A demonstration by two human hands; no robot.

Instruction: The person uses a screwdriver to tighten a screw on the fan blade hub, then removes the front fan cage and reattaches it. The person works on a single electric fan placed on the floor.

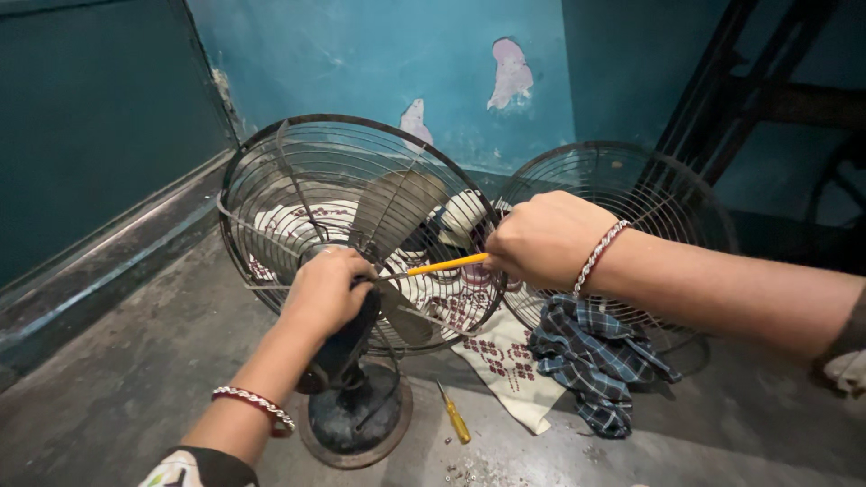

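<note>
So I've got the old table fan standing on the floor, rear cage still on, blades bare at the front. My left hand is clenched around the motor housing right behind the blades, and my right hand has its grip closed on a yellow-handled tool that pokes in toward the hub.

What worries me: the tip could slip off whatever it's seated on (I can't actually see the contact point), and then it skids into a blade or my left knuckles, which sit really close. The base also looks narrow, so pushing sideways might tip the whole thing.

Tiny loose bits lie on the floor near the second screwdriver, easy to kick away. The detached front guard leans just behind my wrist, next to the checked cloth.
</note>
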